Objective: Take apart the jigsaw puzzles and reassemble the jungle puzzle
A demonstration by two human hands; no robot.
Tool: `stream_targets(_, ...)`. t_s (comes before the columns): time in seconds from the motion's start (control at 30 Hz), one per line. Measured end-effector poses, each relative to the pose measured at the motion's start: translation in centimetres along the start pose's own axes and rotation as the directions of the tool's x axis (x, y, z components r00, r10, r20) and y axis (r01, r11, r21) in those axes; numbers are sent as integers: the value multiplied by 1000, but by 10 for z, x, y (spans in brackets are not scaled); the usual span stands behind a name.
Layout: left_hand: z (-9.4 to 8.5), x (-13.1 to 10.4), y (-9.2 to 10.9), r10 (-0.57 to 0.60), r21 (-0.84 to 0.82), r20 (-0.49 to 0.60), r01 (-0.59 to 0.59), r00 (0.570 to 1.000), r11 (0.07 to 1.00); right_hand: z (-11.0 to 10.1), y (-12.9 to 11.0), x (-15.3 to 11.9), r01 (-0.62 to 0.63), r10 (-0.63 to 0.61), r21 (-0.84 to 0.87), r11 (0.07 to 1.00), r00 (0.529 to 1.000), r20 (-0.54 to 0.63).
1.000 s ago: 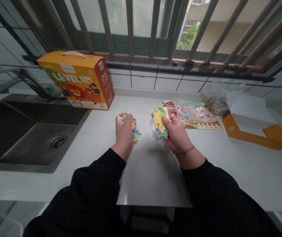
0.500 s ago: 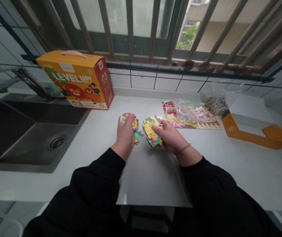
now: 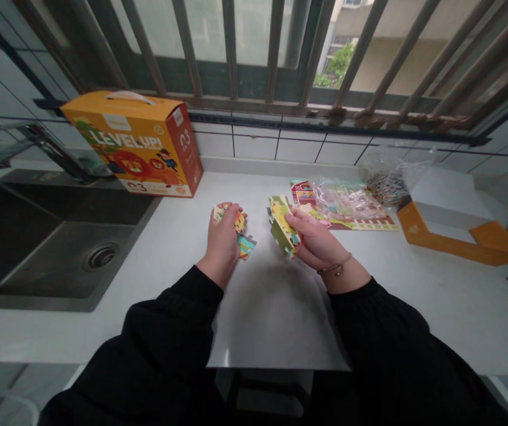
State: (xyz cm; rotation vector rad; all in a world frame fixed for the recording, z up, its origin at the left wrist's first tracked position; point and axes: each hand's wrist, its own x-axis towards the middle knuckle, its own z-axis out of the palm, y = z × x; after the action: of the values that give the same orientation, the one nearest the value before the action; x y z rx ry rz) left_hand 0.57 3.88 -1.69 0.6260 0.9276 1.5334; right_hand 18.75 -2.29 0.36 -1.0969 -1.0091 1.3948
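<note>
My left hand point(image 3: 224, 239) is closed around several colourful puzzle pieces point(image 3: 239, 222), thumb on top. A teal and orange puzzle piece point(image 3: 246, 246) sticks out below its fingers; whether the hand grips it or it lies on the counter I cannot tell. In my right hand point(image 3: 311, 236) is a stack of yellow and green puzzle pieces point(image 3: 283, 223), tilted so that its edges show, with the thumb pressed on the upper face. The two hands are apart, over the white counter point(image 3: 183, 248). Fingers beneath both stacks are mostly hidden.
An orange puzzle box point(image 3: 138, 148) with a handle stands at the back left beside the sink point(image 3: 58, 254). Behind my right hand lies a printed farm picture sheet point(image 3: 351, 223) under crumpled clear plastic point(image 3: 343, 198). An open orange-and-white box part point(image 3: 458, 236) is at right.
My right hand has turned its stack of puzzle pieces from lying fairly flat to tilted, and shifted it slightly right. My left hand keeps its hold, nearly unmoved.
</note>
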Motion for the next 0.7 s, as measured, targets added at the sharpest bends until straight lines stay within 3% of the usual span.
stream_targets(0.1,-1,1,0,3,7,5,-3,1000,1000,-7,12,7,-94,70,-130,987,981,-181)
stream_targets(0.2,-1,1,0,6,8,11,-6,1000,1000,-11,19,12,-75,23,-171,982,958,-287)
stream_targets(0.4,-1,0,1,6,4,20,-6,1000,1000,-6,6,7,-17,14,-19,1000,992,-126)
stream_targets(0.5,0,0,1,9,1,19,-9,1000,1000,1,7,5,2,-6,-44,999,996,-89)
stream_targets(0.6,1,-1,1,20,-10,5,-20,1000,1000,11,17,4,71,-98,-296,952,992,-78)
stream_targets(0.7,2,-1,1,21,-16,-4,-21,1000,1000,21,28,3,171,-223,-641,748,975,0)
